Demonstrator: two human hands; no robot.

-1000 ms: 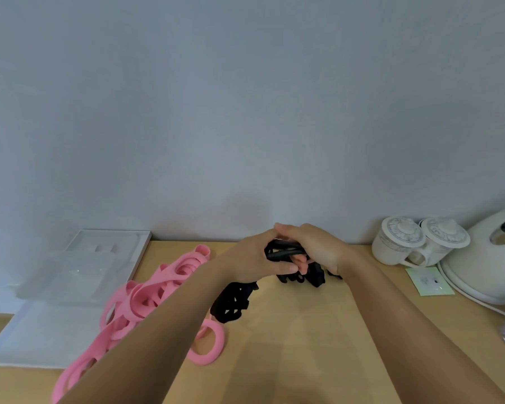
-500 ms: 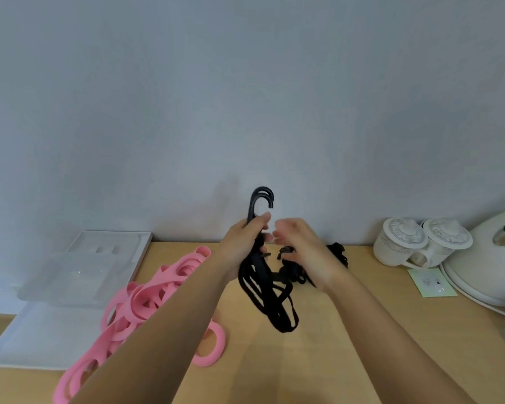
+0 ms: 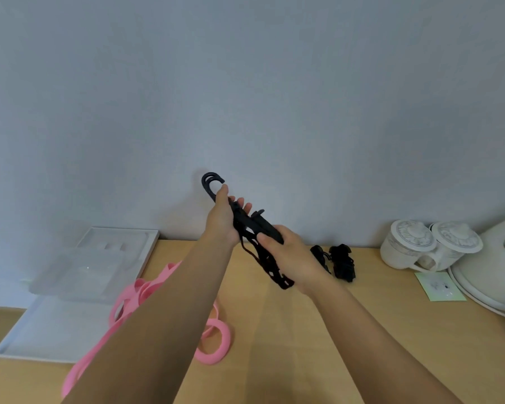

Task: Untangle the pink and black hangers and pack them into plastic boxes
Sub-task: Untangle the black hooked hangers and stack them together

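Observation:
A bunch of black hangers [image 3: 247, 225] is held up above the wooden table [image 3: 347, 330], tilted with its hooks at the upper left. My left hand [image 3: 222, 220] grips the bunch just below the hooks. My right hand [image 3: 286, 252] grips its lower part. More black hangers [image 3: 340, 262] lie on the table to the right of my right hand. A pile of pink hangers [image 3: 213, 336] lies on the table under my left forearm, partly hidden by it. A clear plastic box [image 3: 73, 272] sits at the left on a white tray [image 3: 41, 330].
Two white lidded cups [image 3: 429, 244] stand at the back right by the wall. A white kettle on its base [image 3: 496, 269] is at the far right, with a small green card [image 3: 438, 285] in front of the cups.
Both hands lifted the black bunch off the table. Since half a second ago the bunch has tilted and straightened, and my right hand has slid down it. Some black hangers stayed on the table.

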